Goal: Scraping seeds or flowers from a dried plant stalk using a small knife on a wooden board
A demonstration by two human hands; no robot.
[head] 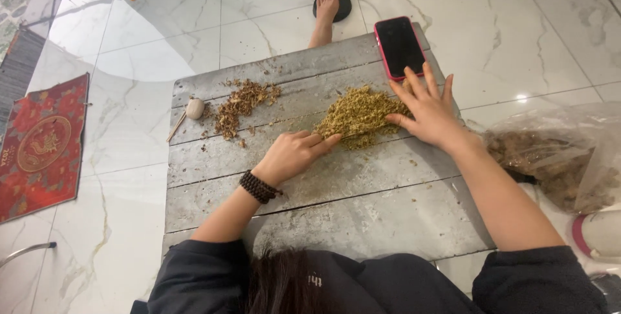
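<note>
Nearest to you, dark sleeves and hair fill the bottom edge, and your forearms reach out over a grey wooden board [362, 217] that lies on the white marble floor [129, 62]. A dark bead bracelet [260, 186] sits on your left wrist. Your left hand [294, 153] is loosely curled, knuckles up, its fingertips touching the near left edge of the greenish pile of dried herbs [359, 115] in the middle of the board; I cannot tell whether it pinches any of it. Your right hand [428, 110] lies open and flat, fingers spread, pressing against the pile's right side. To your right, off the board, a clear plastic bag [556, 159] holds brownish material. Farther left on the board lies a smaller brown heap [240, 104], with a small pale round thing and a thin stick [187, 113] beside it. At the far right corner rests a phone [400, 47] in a pink case, screen dark. A red mat [42, 146] lies on the floor to the left.
</note>
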